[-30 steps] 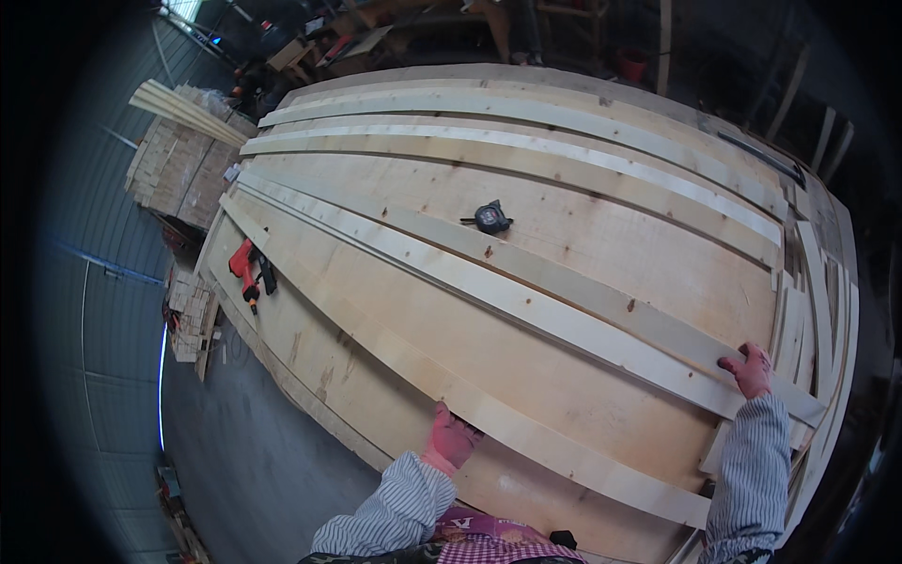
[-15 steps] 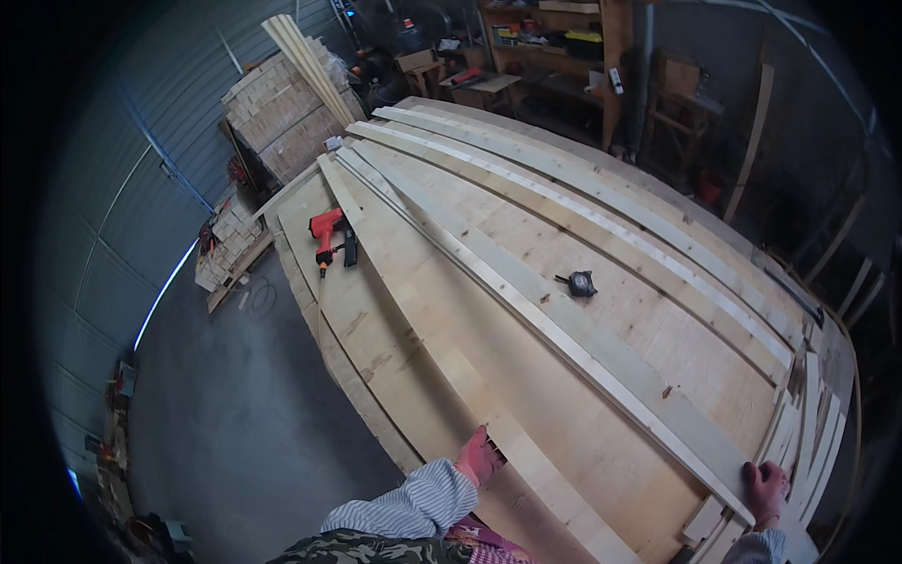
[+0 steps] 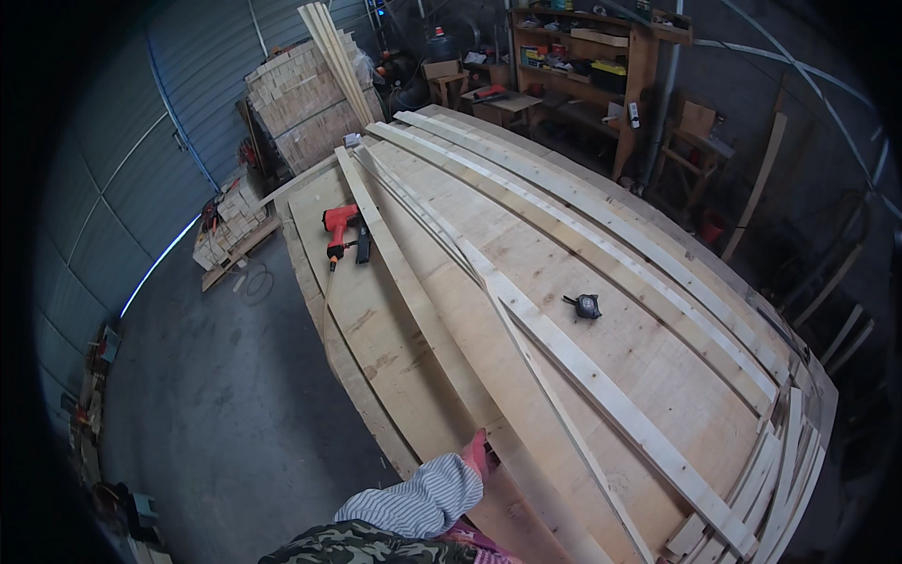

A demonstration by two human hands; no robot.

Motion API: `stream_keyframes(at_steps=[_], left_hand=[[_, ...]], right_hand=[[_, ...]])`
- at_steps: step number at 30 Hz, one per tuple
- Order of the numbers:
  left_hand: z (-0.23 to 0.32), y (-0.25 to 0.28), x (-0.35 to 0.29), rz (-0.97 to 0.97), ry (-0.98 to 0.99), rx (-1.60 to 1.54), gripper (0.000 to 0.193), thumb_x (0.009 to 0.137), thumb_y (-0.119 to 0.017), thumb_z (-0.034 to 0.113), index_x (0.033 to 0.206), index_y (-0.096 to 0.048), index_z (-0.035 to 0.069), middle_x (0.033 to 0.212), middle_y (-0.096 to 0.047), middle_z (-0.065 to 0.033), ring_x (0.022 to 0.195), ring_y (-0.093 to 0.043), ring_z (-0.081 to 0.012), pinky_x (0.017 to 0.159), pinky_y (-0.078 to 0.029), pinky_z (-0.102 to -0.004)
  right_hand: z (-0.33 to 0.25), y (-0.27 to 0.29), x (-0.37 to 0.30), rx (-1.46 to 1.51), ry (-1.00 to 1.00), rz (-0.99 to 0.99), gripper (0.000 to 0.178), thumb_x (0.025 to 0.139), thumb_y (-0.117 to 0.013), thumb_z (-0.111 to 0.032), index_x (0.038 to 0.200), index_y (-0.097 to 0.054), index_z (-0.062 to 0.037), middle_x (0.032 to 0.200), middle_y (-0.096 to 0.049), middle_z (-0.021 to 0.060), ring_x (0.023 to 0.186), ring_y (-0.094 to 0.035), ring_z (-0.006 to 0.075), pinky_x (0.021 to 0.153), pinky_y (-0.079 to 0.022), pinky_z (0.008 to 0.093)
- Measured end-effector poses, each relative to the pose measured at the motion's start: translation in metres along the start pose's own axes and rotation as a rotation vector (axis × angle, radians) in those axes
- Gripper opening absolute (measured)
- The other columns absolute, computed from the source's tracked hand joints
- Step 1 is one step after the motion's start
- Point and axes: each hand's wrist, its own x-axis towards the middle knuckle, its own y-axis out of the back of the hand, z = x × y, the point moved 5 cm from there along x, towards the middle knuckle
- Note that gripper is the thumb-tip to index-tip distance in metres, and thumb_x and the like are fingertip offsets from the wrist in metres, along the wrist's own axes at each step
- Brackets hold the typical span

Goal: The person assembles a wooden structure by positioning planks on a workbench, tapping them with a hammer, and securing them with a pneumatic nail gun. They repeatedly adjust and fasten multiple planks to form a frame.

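Note:
My left hand [image 3: 477,453], reddish and perhaps gloved, is closed on the left edge of a long pale wooden board [image 3: 410,287]. The board runs from the far left of the plywood-topped table [image 3: 385,362] toward my body. Its near end is blurred at the lower edge. My right hand is out of view. To the right of the held board lies a narrow wooden strip [image 3: 554,399], slanting toward the lower edge. Beyond it a wider plank [image 3: 601,381] rests on the plywood, apart from the strip at its near end.
A red nail gun [image 3: 338,226] with a hose sits at the table's left. A black tape measure [image 3: 587,305] lies past the wider plank. Long battens [image 3: 573,235] line the far side; several loose slats [image 3: 785,470] pile up at right. Stacked timber [image 3: 305,103] stands behind.
My right hand has left the view. The narrow strip's near end has come away leftward from the wider plank. My left hand stays on its board, and the view has shifted.

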Motion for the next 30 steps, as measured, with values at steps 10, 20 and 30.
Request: stream_keyframes(at_steps=[10, 20, 30], left_hand=[[0.006, 0.001, -0.03, 0.174, 0.016, -0.038, 0.048, 0.098, -0.043, 0.051, 0.122, -0.056, 0.012, 0.118, -0.064, -0.0046, 0.107, -0.06, -0.0237, 0.097, -0.046, -0.0411], [0.0, 0.001, -0.02, -0.038, 0.011, -0.06, 0.039, 0.098, -0.042, 0.052, 0.095, -0.057, 0.016, 0.089, -0.064, 0.0012, 0.084, -0.06, -0.0195, 0.08, -0.048, -0.0351], [0.006, 0.003, -0.036, -0.161, -0.006, -0.159, 0.043, 0.098, -0.041, 0.055, 0.072, -0.048, 0.021, 0.066, -0.052, 0.0078, 0.062, -0.052, -0.0136, 0.061, -0.044, -0.028]], right_hand=[[0.049, -0.081, 0.025, -0.016, -0.072, -0.485, 0.053, 0.089, -0.058, -0.057, 0.112, -0.069, -0.0103, 0.086, -0.066, 0.0075, 0.069, -0.06, 0.0203, 0.057, -0.046, 0.0336], [0.043, -0.112, -0.005, 0.334, -0.38, -0.681, 0.057, 0.089, -0.058, -0.058, 0.109, -0.07, -0.0066, 0.082, -0.068, 0.0081, 0.07, -0.061, 0.0223, 0.059, -0.047, 0.0349], [0.026, -0.12, -0.011, 0.168, -0.297, -0.468, 0.06, 0.088, -0.058, -0.058, 0.106, -0.071, -0.0022, 0.077, -0.07, 0.0101, 0.075, -0.065, 0.0222, 0.066, -0.05, 0.0356]])
